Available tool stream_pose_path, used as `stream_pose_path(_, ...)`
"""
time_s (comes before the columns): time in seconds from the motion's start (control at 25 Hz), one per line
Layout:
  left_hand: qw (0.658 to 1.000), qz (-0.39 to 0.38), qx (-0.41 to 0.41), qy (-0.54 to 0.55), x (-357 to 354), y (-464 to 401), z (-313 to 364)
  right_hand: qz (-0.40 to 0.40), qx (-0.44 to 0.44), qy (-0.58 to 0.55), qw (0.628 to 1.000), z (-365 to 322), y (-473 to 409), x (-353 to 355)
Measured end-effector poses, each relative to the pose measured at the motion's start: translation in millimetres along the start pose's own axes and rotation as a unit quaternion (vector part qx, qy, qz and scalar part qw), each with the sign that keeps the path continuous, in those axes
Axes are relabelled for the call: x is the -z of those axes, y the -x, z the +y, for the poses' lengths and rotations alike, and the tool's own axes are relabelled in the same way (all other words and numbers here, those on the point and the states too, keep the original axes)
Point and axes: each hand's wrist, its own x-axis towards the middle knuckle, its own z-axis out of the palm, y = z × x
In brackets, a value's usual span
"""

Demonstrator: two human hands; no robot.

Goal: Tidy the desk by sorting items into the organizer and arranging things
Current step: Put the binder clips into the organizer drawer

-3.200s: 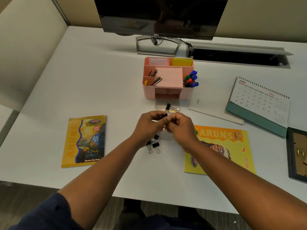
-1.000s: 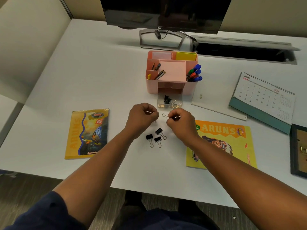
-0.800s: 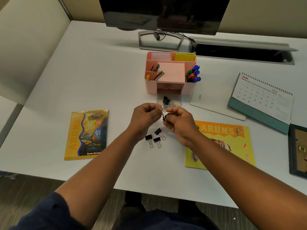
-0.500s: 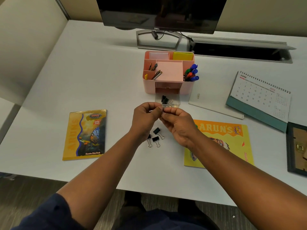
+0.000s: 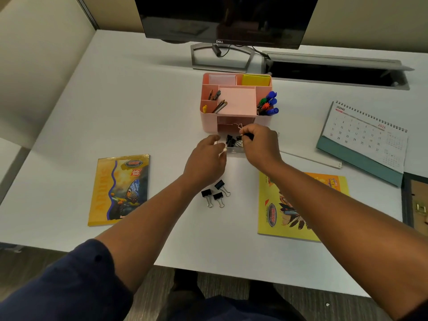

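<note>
The right hand (image 5: pixel 259 144) pinches a binder clip (image 5: pixel 243 135) between thumb and fingertips, its wire handles poking up just above the knuckles, and holds it right over the clear drawer (image 5: pixel 234 148) pulled out from the front of the pink organizer (image 5: pixel 208 117). A few black clips already lie in that drawer. The left hand (image 5: pixel 208 158) rests beside the drawer's left edge, fingers loosely extended and apparently holding nothing, though I can't see whether the fingertips touch the drawer.

This looks like the clip-sorting step, with one clip about to be dropped in. The next move, I'd say, calls for letting go over the drawer so the clip lands among the others, then reaching back for the three loose clips (image 5: pixel 216 193) lying on the desk (image 5: pixel 139 112) just under the left wrist. They sit close together, so picking one without nudging the rest needs a neat pinch.

Around them: a butterfly notebook (image 5: pixel 120 188) to the left, a yellow notebook (image 5: pixel 301 205) partly under the right forearm, a desk calendar (image 5: pixel 366 140) farther right, and a flat white pad (image 5: pixel 310 158) between calendar and organizer. Pens and pencils stand in the organizer's top compartments, and a monitor (image 5: pixel 220 19) stands behind. Nothing blocks the drawer; the left forearm does hang over the loose clips.
</note>
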Motion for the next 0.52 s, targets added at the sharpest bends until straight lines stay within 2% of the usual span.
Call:
stream_pose_path(0.28, 1.000, -0.027, 0.005, 0.000, 0, 4, -2, -0.132, 0.041, 0.139, 0.981, 4, -8, -14)
stream_pose_path(0.4, 0.998, -0.059, -0.004, -0.013, 5, 4, -3, -0.209, 0.104, 0.240, 0.942, 4, -3, -11)
stream_pose_path(0.48, 0.997, -0.077, -0.011, -0.023, 7, 5, -3, -0.204, 0.138, 0.256, 0.935, 3, 2, -11)
stream_pose_path(0.52, 0.997, -0.079, -0.009, -0.020, 8, 6, -4, -0.172, 0.160, 0.243, 0.941, 3, 8, -12)
